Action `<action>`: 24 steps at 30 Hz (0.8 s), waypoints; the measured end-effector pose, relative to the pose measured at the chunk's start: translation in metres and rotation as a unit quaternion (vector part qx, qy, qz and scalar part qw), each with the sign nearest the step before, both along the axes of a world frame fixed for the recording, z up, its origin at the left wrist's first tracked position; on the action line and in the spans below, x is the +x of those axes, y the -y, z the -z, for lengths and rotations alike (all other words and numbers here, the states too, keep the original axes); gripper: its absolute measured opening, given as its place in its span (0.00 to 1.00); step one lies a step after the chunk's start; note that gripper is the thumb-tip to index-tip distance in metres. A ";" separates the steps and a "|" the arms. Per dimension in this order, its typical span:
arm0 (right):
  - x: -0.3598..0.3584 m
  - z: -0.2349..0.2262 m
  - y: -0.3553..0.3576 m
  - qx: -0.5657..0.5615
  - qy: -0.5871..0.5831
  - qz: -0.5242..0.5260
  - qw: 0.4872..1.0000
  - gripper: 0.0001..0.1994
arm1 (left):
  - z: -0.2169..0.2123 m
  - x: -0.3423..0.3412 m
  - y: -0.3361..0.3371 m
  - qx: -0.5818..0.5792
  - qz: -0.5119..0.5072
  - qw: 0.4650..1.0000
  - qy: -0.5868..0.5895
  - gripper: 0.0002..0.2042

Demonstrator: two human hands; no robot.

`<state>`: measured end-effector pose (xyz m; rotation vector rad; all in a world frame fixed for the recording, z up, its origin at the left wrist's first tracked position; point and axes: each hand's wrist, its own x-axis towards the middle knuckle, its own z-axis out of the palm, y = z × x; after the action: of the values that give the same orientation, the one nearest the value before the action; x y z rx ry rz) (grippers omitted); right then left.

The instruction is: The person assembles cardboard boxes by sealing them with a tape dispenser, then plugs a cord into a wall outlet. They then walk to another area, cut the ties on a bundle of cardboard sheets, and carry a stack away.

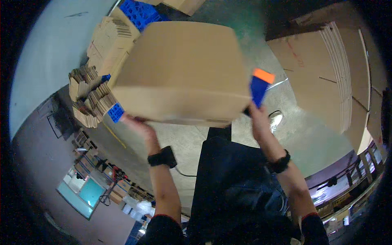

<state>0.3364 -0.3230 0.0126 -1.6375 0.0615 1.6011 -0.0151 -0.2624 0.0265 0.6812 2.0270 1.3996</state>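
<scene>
Left fingers (130,121) half-curled, holding box (183,61), upper centre; right fingers (255,112) closed round tool (260,86). We judge that tool-crowded grip could slip.

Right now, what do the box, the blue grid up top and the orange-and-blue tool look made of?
Box: cardboard, matt, going by its plain brown faces and folded edge. Blue grid: probably moulded plastic, from its even colour and regular openings; finish unclear. Tool: possibly plastic, given its solid bright colours, but blur leaves material and finish open.
</scene>
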 end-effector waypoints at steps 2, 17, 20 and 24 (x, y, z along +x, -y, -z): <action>-0.058 -0.011 -0.039 0.101 -0.050 -0.116 0.987 0.16 | -0.027 -0.056 0.003 0.064 -0.032 0.996 -0.057 0.37; 0.016 0.039 0.047 -0.009 -0.097 -0.185 0.978 0.12 | 0.134 -0.127 -0.117 -0.070 0.091 0.993 0.028 0.29; 0.102 0.041 0.083 -0.047 0.008 -0.070 0.996 0.11 | 0.174 0.075 -0.098 -0.060 0.450 0.876 -0.163 0.20; 0.177 0.032 0.128 -0.073 0.066 0.050 0.994 0.11 | 0.103 0.376 -0.035 -0.112 0.651 0.744 -0.102 0.12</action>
<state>0.5132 -0.4507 -0.0192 -1.8199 0.1933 1.4366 0.3613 -0.2271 -0.0763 1.7006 1.1731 0.2187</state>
